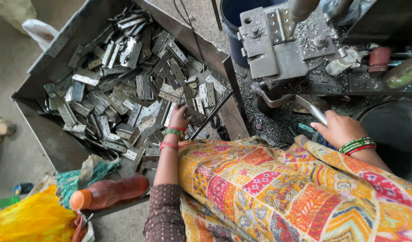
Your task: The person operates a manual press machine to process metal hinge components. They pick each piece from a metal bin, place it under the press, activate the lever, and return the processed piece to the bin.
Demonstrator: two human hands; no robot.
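My left hand (179,117) reaches into a metal tray (53,148) heaped with several grey metal hinges (125,85), and its fingers close on one hinge (193,117) at the pile's near right edge. Red and green bangles circle that wrist. My right hand (339,129) grips a metal lever handle (314,111) that leads to the press machine (277,40) at the top right. Green and red bangles sit on that wrist too. A patterned yellow and orange cloth (277,192) covers my lap.
An orange-capped bottle of reddish liquid (109,192) lies on the tray's near edge beside a teal rag (87,172). A yellow bag (31,219) sits lower left. A blue bucket (230,22) stands behind the machine. Metal shavings litter the machine base (277,127).
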